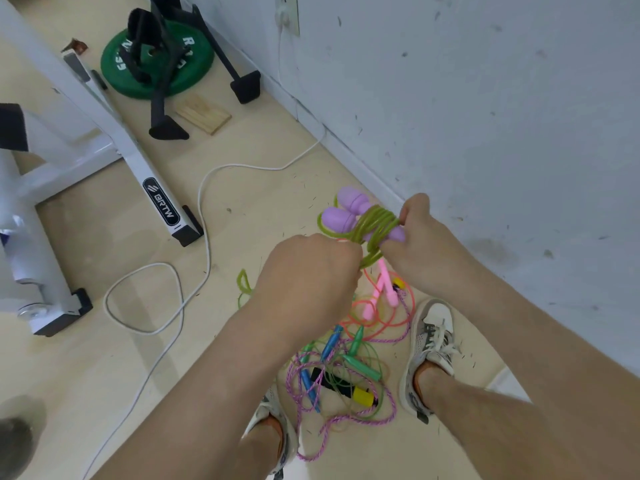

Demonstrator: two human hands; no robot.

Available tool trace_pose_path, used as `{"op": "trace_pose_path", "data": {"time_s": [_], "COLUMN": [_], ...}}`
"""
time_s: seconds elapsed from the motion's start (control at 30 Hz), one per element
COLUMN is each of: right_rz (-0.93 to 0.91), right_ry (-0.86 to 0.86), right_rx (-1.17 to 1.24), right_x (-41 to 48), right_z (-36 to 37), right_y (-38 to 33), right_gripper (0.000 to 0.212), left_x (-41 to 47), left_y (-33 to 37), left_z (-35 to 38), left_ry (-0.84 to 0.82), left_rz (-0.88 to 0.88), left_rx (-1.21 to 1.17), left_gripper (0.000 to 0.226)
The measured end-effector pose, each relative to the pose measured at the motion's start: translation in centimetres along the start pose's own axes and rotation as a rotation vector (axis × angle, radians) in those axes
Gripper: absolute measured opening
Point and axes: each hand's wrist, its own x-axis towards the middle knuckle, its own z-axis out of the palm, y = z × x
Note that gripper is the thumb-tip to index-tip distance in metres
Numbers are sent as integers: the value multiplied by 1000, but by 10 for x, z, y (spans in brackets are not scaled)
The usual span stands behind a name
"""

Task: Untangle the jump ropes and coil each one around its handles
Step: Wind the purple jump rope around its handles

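- Fingers (pixel 346 261) of the left hand (pixel 308 275) are curled tight round the free run of the green rope (pixel 375 223), just under the coil. This looks like the hand that feeds each turn.
- Right hand (pixel 420 237) grips the two purple handles (pixel 343 211) side by side, thumb on top. Several green turns sit round their narrow middle.
- To wrap well, keep the handles parallel and clamped. Lay each new turn touching the last, with even tension so none slips over the bulbs.
- Let the rope slide through the left fingers rather than yanking it. A green loop (pixel 244 284) on the floor looks like its tail and may snag.
- Below, between the shoes (pixel 433 341), lies the pile (pixel 356 363): pink, blue, green and black-yellow handles, tangled in pink and purple cords. Most of the task seems left.
- Farther off, a white cable (pixel 204 216) snakes toward the wall (pixel 485 116), with a green plate (pixel 156 77) beyond. Keep the tail off that cable.
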Motion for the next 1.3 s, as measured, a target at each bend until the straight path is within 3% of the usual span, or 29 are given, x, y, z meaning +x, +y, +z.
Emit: {"op": "trace_pose_path", "data": {"time_s": [0.13,0.3,0.4,0.53,0.6,0.67,0.77,0.87,0.97,1.1,1.17,1.2,1.3], "right_rz": [-78,-200,-278,-249,-241,-217,-189,-178,-211,-176,-113,-72,37], "right_ry": [-77,-355,-468,-591,-532,-478,-453,-332,-135,3,22,35,114], "right_rx": [-258,-374,-222,-3,78,252,539,681,581,588,648,684,808], "right_x": [-4,-17,-19,-21,-25,-30,-39,-37,-25,-20,-21,-21,-18], "right_z": [8,17,12,-3,-5,-5,-4,-4,-1,-2,-3,-3,-6], "right_y": [-3,-13,-18,-22,-28,-35,-46,-45,-34,-28,-31,-33,-36], "right_gripper": [31,35,43,55,54,67,51,52,47,45,45,44,44], "left_x": [3,5,4,5,5,6,5,6,13,16,10,8,9], "left_y": [-16,-26,-30,-31,-34,-38,-42,-42,-35,-35,-31,-27,3], "left_z": [3,5,5,5,2,-2,-2,6,11,31,45,48,38], "left_ry": [178,184,169,-40,-131,-197,-267,-333,-376,-323,-214,-175,-116], "left_rz": [122,208,85,-161,-181,-203,-264,-293,-298,-616,-660,-672,-539], "left_rx": [-69,-252,-491,-789,-893,-1025,-1309,-1493,-1514,-1488,-1489,-1435,-1339], "left_gripper": [15,39,31,16,16,20,45,35,33,32,24,18,35]}}
